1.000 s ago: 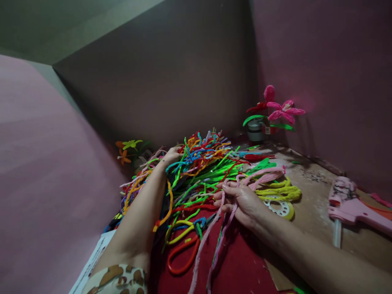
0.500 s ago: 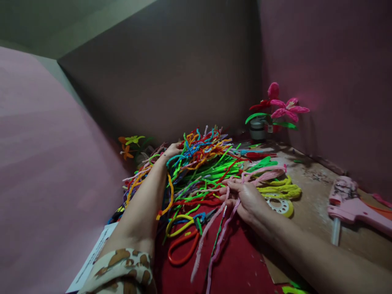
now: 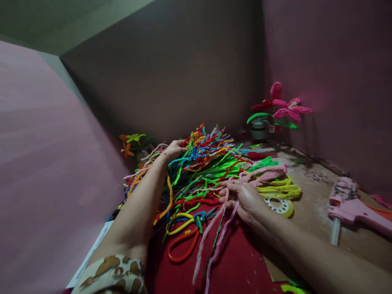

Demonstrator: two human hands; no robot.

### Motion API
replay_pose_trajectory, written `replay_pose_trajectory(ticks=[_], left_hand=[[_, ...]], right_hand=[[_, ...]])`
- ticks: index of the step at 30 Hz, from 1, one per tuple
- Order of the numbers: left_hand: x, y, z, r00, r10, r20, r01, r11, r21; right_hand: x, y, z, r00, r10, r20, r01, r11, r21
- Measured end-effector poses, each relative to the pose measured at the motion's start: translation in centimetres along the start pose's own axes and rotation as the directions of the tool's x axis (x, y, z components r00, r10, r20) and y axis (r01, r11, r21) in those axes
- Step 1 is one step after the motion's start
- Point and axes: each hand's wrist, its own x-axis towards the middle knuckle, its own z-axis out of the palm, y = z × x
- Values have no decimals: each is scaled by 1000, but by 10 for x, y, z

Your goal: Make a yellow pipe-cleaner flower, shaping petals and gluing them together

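My left hand (image 3: 176, 149) reaches to the back and closes on a tangled bunch of multicoloured pipe cleaners (image 3: 202, 149); the bunch partly hides its fingers. Below that bunch lie straighter green pipe cleaners (image 3: 211, 173). Nearer to me, my right hand (image 3: 241, 198) is closed on several pink pipe cleaners (image 3: 216, 247). Their loose ends hang towards me, and a dark green strand hangs among them. A looped pink bundle (image 3: 266, 175) lies just behind this hand. Pliers (image 3: 183, 245) with a yellow and a red handle rest to its left on the red surface.
A pink glue gun (image 3: 352, 206) lies at the right on a brown board (image 3: 309, 220). A yellow-rimmed spool (image 3: 283, 206) and yellow pipe cleaners (image 3: 281, 190) are beside my right wrist. Pink flowers (image 3: 290, 109) stand in a grey pot (image 3: 259, 128) at the back; orange and yellow flowers (image 3: 130, 143) stand at left.
My left hand has shifted slightly to the right, and the multicoloured bunch at its fingers has changed shape. My right hand stays almost still, holding the pink pipe cleaners.
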Motion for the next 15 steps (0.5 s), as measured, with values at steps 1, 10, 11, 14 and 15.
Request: replay_pose_trajectory(ticks=[1, 10, 11, 14, 15], left_hand=[[-1, 1, 0, 1000, 2, -5, -2, 1000, 7], [-3, 10, 0, 999, 3, -43, -1, 999, 44], [-4, 12, 0, 999, 1, -33, 1, 999, 49], [-12, 23, -2, 999, -17, 40, 14, 997, 80], [-15, 30, -3, 997, -26, 72, 19, 995, 95]], right_hand=[[0, 0, 0, 1000, 6, 10, -6, 1000, 1], [-1, -1, 1, 999, 1, 34, -2, 999, 41], [-1, -1, 1, 999, -1, 36, 0, 999, 43], [0, -1, 1, 1000, -6, 29, 5, 999, 47], [0, -1, 2, 1000, -7, 29, 5, 999, 50]])
